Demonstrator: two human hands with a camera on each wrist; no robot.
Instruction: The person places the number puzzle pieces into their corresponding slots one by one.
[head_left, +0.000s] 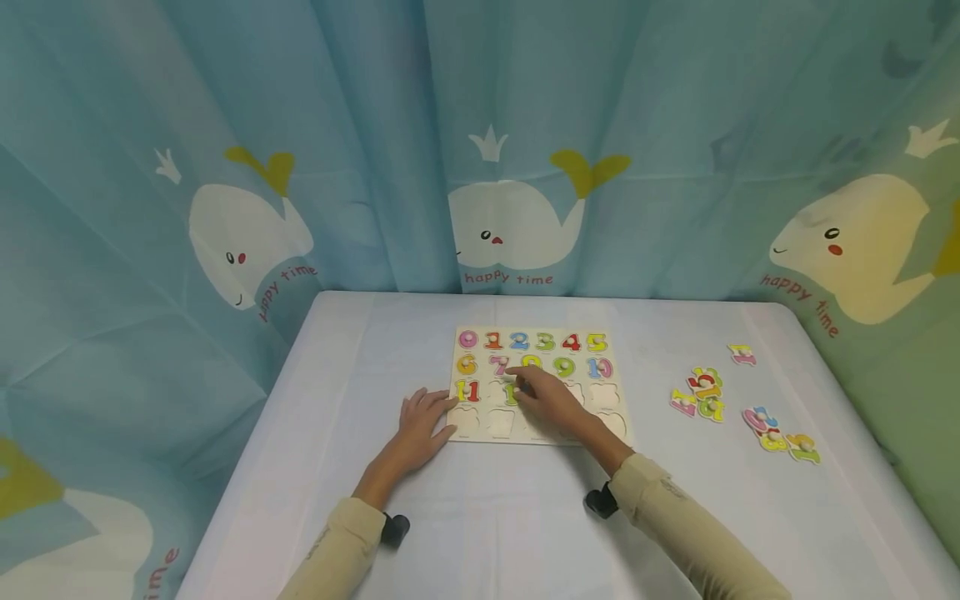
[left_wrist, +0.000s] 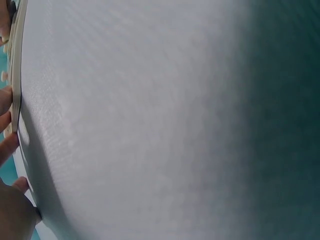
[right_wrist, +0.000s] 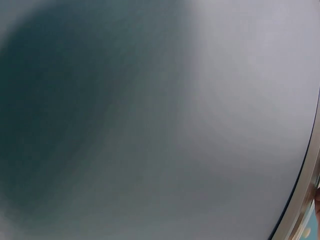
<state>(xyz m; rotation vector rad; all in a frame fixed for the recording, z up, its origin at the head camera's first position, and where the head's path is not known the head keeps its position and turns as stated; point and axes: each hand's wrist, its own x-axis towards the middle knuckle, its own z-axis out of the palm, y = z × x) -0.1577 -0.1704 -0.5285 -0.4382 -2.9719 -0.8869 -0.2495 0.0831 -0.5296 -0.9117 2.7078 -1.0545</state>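
Head view alone showed loose numbers (head_left: 711, 407). Your left grip (head_left: 423, 427), wide, edged the board (head_left: 501, 422); I couldn't judge your right grip (head_left: 553, 402).

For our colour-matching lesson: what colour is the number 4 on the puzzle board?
The number 4 is red; it shows best in the head view.

Numbers and words faced you.
Pieces (head_left: 519, 341) in your board (head_left: 501, 422) read 0 to 7, 9, 10 and 11; the curtain (head_left: 375, 125) read "happy time".
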